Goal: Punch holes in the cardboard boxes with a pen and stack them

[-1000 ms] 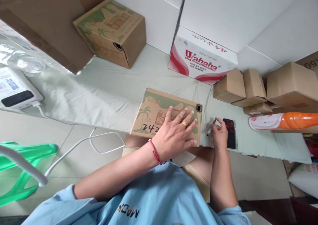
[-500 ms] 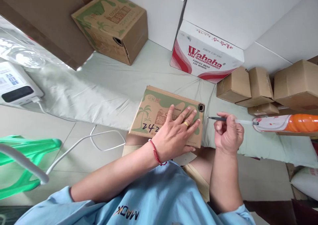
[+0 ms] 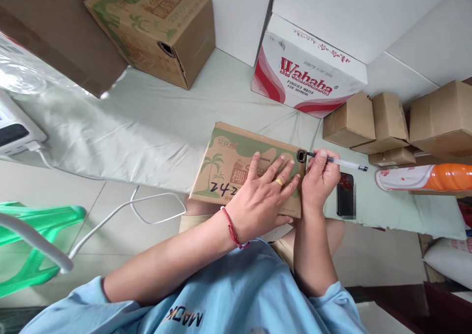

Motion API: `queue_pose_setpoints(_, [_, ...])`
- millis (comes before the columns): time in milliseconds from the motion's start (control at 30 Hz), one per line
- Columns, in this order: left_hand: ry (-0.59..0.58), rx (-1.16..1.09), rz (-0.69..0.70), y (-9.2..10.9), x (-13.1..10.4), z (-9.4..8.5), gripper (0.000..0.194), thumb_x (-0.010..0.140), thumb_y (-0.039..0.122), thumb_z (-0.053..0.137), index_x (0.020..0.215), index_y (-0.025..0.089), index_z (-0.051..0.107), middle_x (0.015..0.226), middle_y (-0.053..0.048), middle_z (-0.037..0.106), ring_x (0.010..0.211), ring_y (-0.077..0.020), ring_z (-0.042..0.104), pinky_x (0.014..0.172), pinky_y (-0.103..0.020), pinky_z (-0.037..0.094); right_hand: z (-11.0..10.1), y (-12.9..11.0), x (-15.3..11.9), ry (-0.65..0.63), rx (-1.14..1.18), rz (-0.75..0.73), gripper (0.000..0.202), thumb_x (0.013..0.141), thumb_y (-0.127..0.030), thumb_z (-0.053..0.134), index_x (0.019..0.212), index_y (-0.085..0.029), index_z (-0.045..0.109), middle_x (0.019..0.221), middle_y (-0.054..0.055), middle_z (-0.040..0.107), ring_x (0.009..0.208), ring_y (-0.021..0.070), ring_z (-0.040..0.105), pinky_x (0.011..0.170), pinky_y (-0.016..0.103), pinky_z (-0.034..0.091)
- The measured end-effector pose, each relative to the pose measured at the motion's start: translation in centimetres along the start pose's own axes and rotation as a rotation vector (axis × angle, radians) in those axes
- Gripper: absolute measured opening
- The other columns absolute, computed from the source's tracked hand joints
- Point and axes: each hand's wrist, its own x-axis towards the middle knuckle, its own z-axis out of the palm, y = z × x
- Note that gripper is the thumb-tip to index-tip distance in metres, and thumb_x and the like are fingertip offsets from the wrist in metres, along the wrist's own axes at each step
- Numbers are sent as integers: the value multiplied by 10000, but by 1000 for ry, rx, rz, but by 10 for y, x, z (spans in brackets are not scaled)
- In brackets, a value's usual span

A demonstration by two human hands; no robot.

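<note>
A brown cardboard box with green print, a palm tree and the handwritten digits "242" lies partly over my lap and the cloth edge. My left hand rests flat on its top, fingers spread, holding nothing. At the box's right side, my right hand pinches a pen with a clear barrel. The pen's dark tip is at the dark-rimmed hole in the box's upper right corner; whether it goes inside I cannot tell. A dark phone lies on the cloth to the right of that hand.
Behind stand another coconut-print carton and a white-and-red Wahaha carton. Several plain boxes and an orange bottle are on the right. A white device with a cable is at left, above a green plastic stool.
My right hand has moved left with the pen, bringing its tip from beside the box to the corner hole. The phone behind it now shows. My left hand stays on the box.
</note>
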Motion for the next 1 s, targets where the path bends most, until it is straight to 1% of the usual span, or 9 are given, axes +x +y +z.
queue_pose_setpoints(167, [-12,-3,4,0,0,-2,881,939,619,784,1641,169,499,1792,-195,327,1675,-437,311,1311,-860,145,-1,-3,0,-30,1,-43,396,1118,-553,470,979,-213,617,674,-48,569,621,128,576,671,269,470])
queue_pose_setpoints(367, [-14,3,14,0,0,-2,886,937,625,786,1640,164,504,1789,-198,327,1676,-437,311,1308,-870,161,0,-4,2,-75,-35,-8,444,1109,-603,458,984,-212,626,672,-44,593,603,126,582,661,270,477])
queue_pose_setpoints(600, [-15,-10,11,0,1,-1,919,917,613,814,1649,159,493,1786,-201,332,1674,-443,310,1311,-871,146,-1,-3,1,-72,-49,-13,456,1102,-619,450,928,-227,605,623,-55,542,563,134,536,623,277,448])
queue_pose_setpoints(733, [-11,-8,11,-1,1,-1,907,923,618,806,1646,166,499,1781,-204,347,1672,-443,315,1311,-867,152,-2,1,0,-30,-124,3,474,1089,-635,442,910,-230,609,610,-49,533,549,149,532,619,294,436])
queue_pose_setpoints(867, [-7,-2,10,-1,0,0,906,930,631,793,1650,171,492,1785,-195,343,1677,-433,310,1311,-868,154,-3,5,-1,18,-181,26,468,1085,-620,433,917,-225,621,644,-21,582,585,171,578,644,310,436])
queue_pose_setpoints(1000, [-5,3,10,0,0,0,887,940,622,784,1648,173,494,1786,-191,344,1677,-428,313,1311,-864,166,-3,5,-2,121,-267,25,492,1088,-643,399,911,-231,601,699,21,641,673,201,643,694,329,466])
